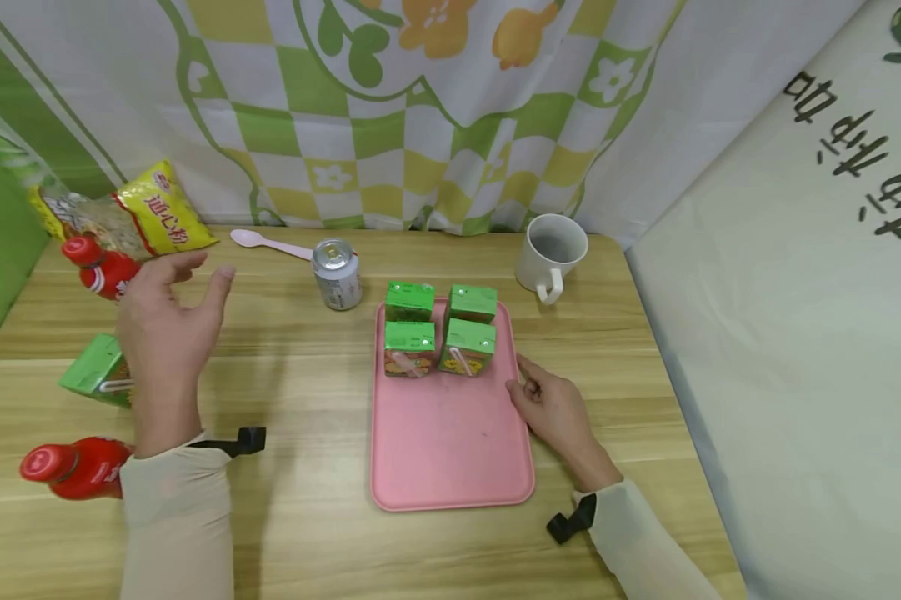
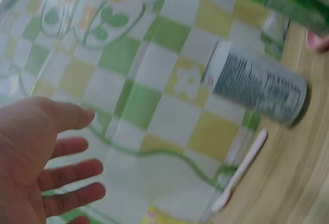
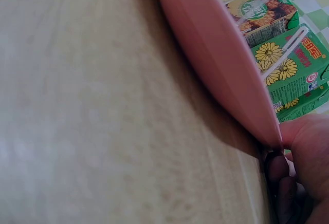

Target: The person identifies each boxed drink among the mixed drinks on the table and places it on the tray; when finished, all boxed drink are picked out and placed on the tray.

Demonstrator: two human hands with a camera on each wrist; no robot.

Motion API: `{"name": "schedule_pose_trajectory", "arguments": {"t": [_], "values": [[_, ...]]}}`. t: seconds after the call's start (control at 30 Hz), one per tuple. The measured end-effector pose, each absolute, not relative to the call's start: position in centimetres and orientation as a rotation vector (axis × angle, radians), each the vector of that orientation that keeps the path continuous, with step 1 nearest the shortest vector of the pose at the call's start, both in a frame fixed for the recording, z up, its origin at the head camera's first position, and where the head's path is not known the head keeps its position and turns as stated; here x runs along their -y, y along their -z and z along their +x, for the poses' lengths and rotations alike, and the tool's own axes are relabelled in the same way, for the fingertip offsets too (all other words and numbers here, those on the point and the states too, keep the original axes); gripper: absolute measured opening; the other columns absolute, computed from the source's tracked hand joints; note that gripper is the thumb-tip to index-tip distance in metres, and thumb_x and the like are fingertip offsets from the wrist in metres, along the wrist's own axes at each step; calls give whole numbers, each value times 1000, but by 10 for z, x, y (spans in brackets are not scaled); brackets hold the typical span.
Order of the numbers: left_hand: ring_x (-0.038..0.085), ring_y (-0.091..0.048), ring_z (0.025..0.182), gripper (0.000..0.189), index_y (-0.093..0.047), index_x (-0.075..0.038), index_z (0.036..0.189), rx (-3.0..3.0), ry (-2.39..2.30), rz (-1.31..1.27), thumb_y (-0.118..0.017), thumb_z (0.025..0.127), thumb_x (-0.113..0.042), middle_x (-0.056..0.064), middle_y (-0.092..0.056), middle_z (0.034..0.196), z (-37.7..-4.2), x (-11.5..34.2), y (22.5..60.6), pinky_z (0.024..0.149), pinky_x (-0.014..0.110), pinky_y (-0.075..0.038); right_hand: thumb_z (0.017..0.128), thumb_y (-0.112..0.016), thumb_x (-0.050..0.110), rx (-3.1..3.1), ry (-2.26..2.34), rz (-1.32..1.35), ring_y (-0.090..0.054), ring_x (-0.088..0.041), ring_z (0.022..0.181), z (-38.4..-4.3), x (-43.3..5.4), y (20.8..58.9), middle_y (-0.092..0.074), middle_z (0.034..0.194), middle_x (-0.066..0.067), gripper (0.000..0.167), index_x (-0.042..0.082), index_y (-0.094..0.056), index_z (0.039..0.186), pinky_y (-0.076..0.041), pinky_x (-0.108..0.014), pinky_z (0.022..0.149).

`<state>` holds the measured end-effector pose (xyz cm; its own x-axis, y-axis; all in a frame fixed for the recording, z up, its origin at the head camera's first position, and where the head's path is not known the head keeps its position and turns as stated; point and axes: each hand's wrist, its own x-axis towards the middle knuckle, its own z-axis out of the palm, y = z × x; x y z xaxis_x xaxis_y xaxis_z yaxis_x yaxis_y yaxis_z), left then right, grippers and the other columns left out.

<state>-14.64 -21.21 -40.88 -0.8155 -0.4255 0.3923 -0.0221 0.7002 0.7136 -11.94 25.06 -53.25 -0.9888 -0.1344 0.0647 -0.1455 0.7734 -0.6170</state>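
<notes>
A pink tray (image 1: 450, 450) lies on the table with several green drink cartons (image 1: 468, 346) standing at its far end. At the tray's right edge my right hand (image 1: 558, 412) pinches the rim, thumb over it and fingers curled beneath, as the right wrist view shows. My left hand (image 1: 168, 321) is raised over the left side, fingers spread and holding nothing. It partly covers a small red-capped bottle (image 1: 97, 265) and another green carton (image 1: 99, 367). A silver can (image 1: 337, 275) stands between this hand and the tray.
A white mug (image 1: 551, 254) stands at the back right. Along the back lie a pink spoon (image 1: 270, 243) and a yellow pasta bag (image 1: 161, 212). Another red bottle (image 1: 75, 468) is beside the left sleeve. A checked curtain (image 1: 420, 142) hangs behind the table; a white wall (image 1: 788, 317) bounds the right.
</notes>
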Motion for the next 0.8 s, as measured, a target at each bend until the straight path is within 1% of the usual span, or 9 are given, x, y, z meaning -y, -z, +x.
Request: {"name": "schedule_pose_trajectory", "arguments": {"t": [0.17, 0.27, 0.4, 0.47, 0.53, 0.6, 0.7, 0.73, 0.8], "values": [[22, -59, 111, 47, -73, -11, 124, 2266, 1016, 636, -67, 94, -47, 7, -69, 119, -139, 227, 417, 96, 34, -41, 98, -68, 31, 2948, -1020, 226, -51, -12, 57, -120, -251, 532, -57, 68, 5, 50, 8, -60, 142, -41, -31, 51], [22, -59, 111, 46, -74, -11, 122, 2225, 1005, 720, -66, 95, -47, 7, -68, 118, -134, 231, 422, 101, 32, -36, 98, -68, 31, 2953, -1021, 222, -50, -12, 57, -120, -252, 532, -57, 68, 5, 50, 9, -60, 142, -41, -30, 51], [24, -55, 113, 46, -74, -12, 121, 2224, 921, 797, -64, 95, -48, 7, -69, 117, -128, 232, 425, 105, 34, -25, 98, -68, 30, 2948, -1031, 227, -50, -12, 57, -120, -252, 531, -57, 68, 5, 50, 8, -60, 142, -40, -30, 50], [26, -52, 115, 47, -74, -13, 122, 2232, 875, 829, -63, 95, -50, 7, -68, 119, -124, 232, 426, 108, 35, -17, 98, -68, 30, 2945, -1034, 227, -50, -12, 57, -120, -251, 531, -57, 68, 5, 50, 8, -60, 142, -40, -30, 50], [27, -48, 120, 48, -73, -14, 123, 2239, 833, 855, -63, 95, -51, 8, -66, 124, -121, 233, 429, 113, 37, -8, 98, -68, 30, 2943, -1036, 224, -50, -12, 56, -120, -251, 531, -57, 68, 5, 50, 8, -60, 142, -40, -30, 50], [27, -44, 126, 50, -71, -14, 126, 2251, 807, 890, -62, 95, -52, 9, -62, 129, -119, 233, 431, 116, 41, 3, 98, -69, 30, 2946, -1034, 219, -50, -12, 56, -120, -250, 531, -57, 68, 5, 50, 8, -60, 142, -40, -30, 49], [27, -37, 135, 54, -69, -16, 130, 2266, 798, 941, -61, 95, -56, 9, -56, 137, -116, 234, 434, 115, 50, 15, 97, -69, 30, 2948, -1034, 214, -50, -12, 56, -119, -250, 531, -57, 68, 5, 50, 8, -60, 142, -41, -30, 49], [26, -35, 137, 55, -68, -16, 131, 2265, 810, 959, -60, 95, -57, 9, -54, 139, -115, 235, 436, 114, 52, 16, 97, -69, 29, 2946, -1034, 212, -51, -12, 56, -119, -250, 530, -57, 68, 5, 50, 8, -60, 142, -41, -30, 49], [26, -31, 139, 56, -65, -17, 134, 2270, 842, 988, -59, 95, -57, 9, -51, 141, -114, 236, 438, 115, 53, 15, 97, -69, 29, 2941, -1037, 213, -51, -12, 56, -119, -249, 530, -57, 68, 5, 50, 7, -60, 141, -41, -30, 49]]}}
